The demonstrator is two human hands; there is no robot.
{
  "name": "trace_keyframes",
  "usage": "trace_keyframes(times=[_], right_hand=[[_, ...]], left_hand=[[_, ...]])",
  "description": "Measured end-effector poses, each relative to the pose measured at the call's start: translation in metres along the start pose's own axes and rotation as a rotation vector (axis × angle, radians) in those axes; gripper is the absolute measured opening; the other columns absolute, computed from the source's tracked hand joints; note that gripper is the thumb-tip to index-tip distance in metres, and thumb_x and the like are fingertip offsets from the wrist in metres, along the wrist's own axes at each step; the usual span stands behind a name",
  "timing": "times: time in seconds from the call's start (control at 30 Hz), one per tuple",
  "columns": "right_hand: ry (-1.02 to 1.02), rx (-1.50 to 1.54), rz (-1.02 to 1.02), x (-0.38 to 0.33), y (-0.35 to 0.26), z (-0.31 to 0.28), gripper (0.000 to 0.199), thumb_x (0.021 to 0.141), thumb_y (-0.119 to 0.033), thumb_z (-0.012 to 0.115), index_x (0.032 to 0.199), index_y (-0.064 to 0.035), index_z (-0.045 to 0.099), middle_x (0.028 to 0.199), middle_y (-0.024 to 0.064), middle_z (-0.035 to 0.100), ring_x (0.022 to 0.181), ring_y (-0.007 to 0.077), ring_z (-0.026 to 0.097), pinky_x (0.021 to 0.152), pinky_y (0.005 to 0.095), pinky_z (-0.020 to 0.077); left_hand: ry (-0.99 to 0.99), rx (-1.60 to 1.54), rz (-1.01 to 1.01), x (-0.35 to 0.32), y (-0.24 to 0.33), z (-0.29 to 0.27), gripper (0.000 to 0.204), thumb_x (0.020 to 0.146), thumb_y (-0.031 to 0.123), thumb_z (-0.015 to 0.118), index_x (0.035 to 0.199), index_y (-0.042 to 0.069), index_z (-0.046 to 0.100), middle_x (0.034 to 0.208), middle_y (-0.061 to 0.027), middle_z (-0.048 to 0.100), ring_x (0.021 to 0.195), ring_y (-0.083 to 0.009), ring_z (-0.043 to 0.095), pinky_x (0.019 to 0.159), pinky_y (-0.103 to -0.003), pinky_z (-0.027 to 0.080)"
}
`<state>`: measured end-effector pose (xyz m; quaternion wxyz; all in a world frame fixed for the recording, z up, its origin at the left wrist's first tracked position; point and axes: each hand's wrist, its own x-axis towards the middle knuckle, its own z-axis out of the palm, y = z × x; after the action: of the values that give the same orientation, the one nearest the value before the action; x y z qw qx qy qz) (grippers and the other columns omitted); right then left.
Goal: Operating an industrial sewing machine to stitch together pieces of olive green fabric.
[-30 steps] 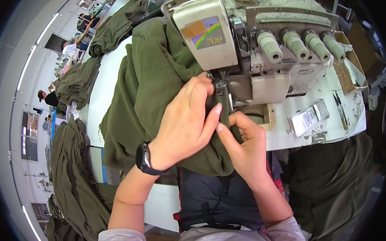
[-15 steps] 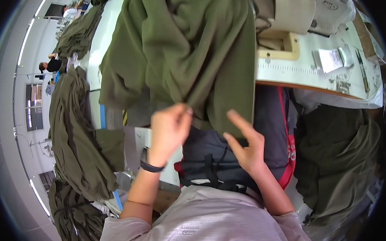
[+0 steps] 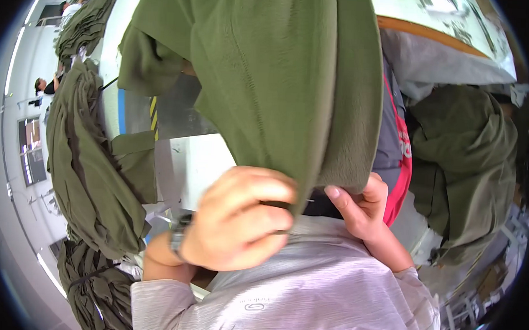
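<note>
Draping down at nine o'clock, a pile of olive cloth (image 3: 90, 163) runs in long, loose folds; below it, toward eight, a darker olive bundle (image 3: 88, 293) is cinched by a narrow tie. Between the pile and our work, a gap at ten shows yellow-and-black striped tape (image 3: 154, 113) and grey floor (image 3: 187, 117). Our left hand (image 3: 235, 223), at seven, has blurred fingers closed on the pointed lower tip of an olive fleece piece (image 3: 274, 77). That piece hangs from twelve down to us, soft and napped, with a puckered seam line. A small dark print marks our heathered grey shirt (image 3: 330, 274) below. Our right hand (image 3: 368, 214), at four, pinches the fleece's lower right corner. Beyond its edge, we see red trim (image 3: 400, 200) with pale lettering, the wood-edged white table (image 3: 395, 5) toward two, and a crumpled olive heap (image 3: 465, 162) at three.
</note>
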<state>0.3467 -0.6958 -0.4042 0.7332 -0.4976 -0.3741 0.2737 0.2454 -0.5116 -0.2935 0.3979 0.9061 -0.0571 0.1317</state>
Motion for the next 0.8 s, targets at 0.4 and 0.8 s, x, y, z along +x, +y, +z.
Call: trace_keyframes(times=[0.4, 0.8], right_hand=[[0.218, 0.68, 0.397, -0.024, -0.042, 0.018, 0.088, 0.097, -0.066, 0.018, 0.153, 0.0006, 0.007, 0.132, 0.0201, 0.054, 0.117, 0.0252, 0.056, 0.104, 0.0379, 0.0386], [0.275, 0.307, 0.298, -0.015, -0.035, 0.01, 0.071, 0.102, -0.051, 0.035, 0.152, -0.0034, 0.02, 0.109, 0.0061, 0.061, 0.093, 0.01, 0.056, 0.082, 0.0235, 0.0438]], left_hand=[[0.105, 0.308, 0.409, -0.029, -0.034, 0.069, 0.043, 0.07, 0.006, 0.079, 0.112, 0.006, 0.068, 0.117, -0.009, 0.066, 0.106, -0.0259, 0.062, 0.087, -0.038, 0.049], [0.138, 0.531, 0.562, -0.023, -0.042, 0.082, 0.03, 0.079, 0.009, 0.067, 0.109, 0.008, 0.071, 0.113, -0.0057, 0.069, 0.105, -0.0201, 0.064, 0.093, -0.033, 0.046]])
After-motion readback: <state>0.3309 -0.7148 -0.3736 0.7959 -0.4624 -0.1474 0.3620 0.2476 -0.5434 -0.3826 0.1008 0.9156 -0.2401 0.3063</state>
